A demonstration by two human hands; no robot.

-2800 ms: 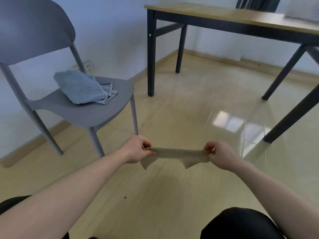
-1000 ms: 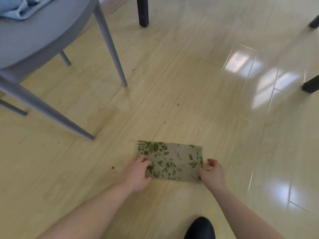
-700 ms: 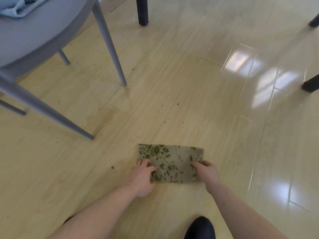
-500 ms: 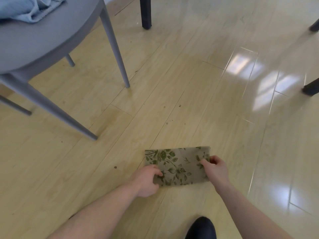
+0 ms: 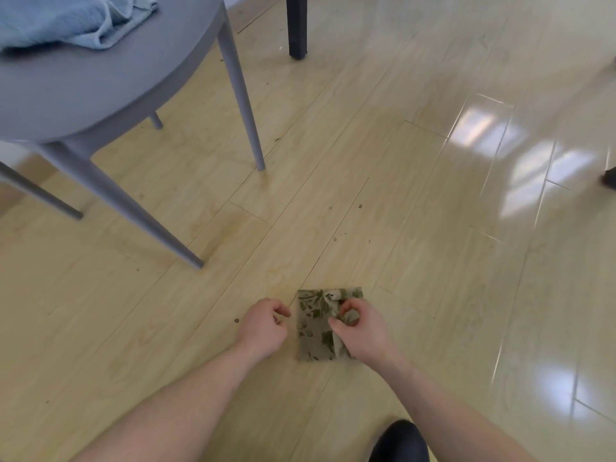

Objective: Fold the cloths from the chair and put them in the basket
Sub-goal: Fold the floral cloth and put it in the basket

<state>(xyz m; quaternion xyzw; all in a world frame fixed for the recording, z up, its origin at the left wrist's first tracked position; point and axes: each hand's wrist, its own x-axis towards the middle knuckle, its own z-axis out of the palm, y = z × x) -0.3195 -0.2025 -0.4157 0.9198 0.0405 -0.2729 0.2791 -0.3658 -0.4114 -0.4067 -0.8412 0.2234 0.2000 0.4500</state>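
Your right hand [image 5: 358, 328] pinches the leafy cloth [image 5: 315, 328], folded small on the floor [image 5: 433, 261]. Your left hand [image 5: 263, 323] sits curled and empty just beside its left edge. The blue cloth [image 5: 66, 20] lies on the chair [image 5: 100, 81].

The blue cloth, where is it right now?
In the head view it lies crumpled at the top left: the blue cloth sits on the grey chair's seat, far from both hands and the floral cloth.
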